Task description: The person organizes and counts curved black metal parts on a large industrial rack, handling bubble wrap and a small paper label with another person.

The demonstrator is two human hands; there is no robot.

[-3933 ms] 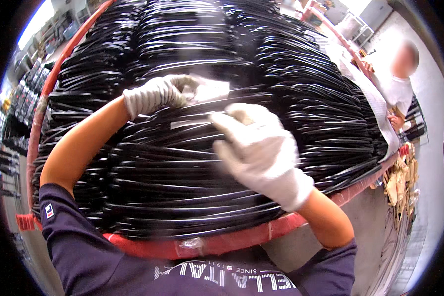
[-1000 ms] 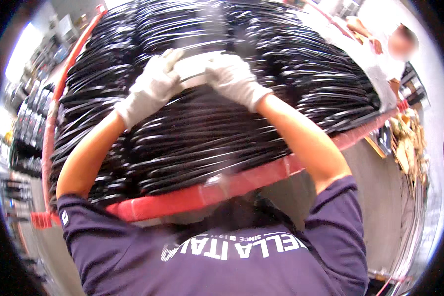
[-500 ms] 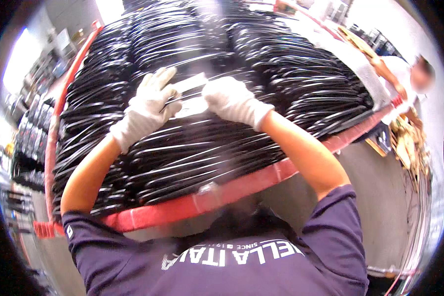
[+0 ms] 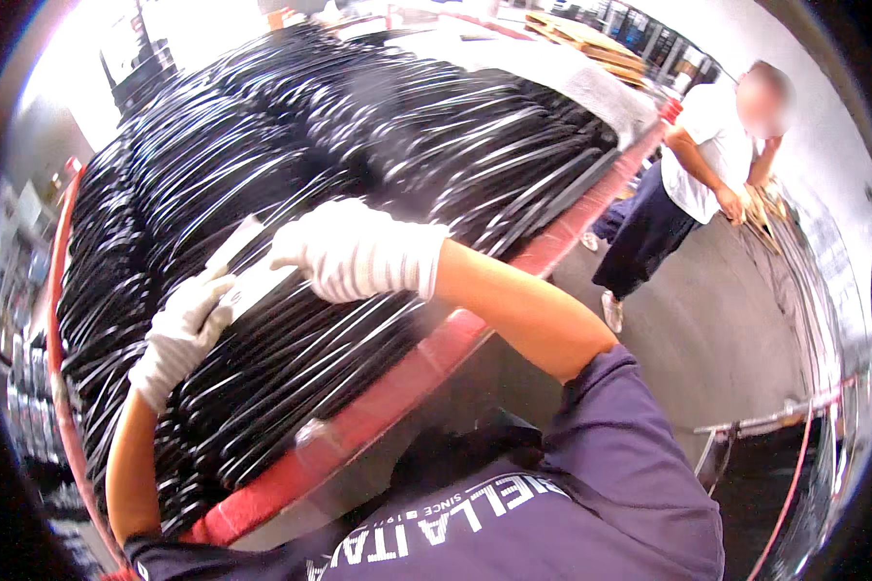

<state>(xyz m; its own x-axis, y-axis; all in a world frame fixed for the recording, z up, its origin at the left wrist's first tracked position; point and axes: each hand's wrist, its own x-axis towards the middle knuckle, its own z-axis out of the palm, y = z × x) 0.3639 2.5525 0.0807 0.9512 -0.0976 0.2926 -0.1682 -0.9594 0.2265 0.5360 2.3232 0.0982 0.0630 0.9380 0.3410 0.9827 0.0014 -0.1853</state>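
Note:
Both my hands wear white knit gloves, held over a large stack of long, thin black pieces [image 4: 281,378] packed in bundles. My left hand [image 4: 186,329] is closed on the lower left end of a white paper-like strip [image 4: 260,283]. My right hand [image 4: 358,252] is curled, its thumb and fingertips pinching the strip's other end. A second white flap [image 4: 234,242] sticks up just beyond the left fingers; whether it belongs to the same piece I cannot tell. The glove hides the right fingertips in part.
Red padded rails [image 4: 358,407] edge the stack at the front and left. A pale sheet [image 4: 591,102] covers its far right part. At right, another person [image 4: 698,165] bends over brown scraps [image 4: 770,218]. Wooden pallets [image 4: 591,48] lie at the back.
The view has swung, so stack and hands appear farther left. My left fingers, spread before, are now closed on the white strip. The other person now shows almost whole.

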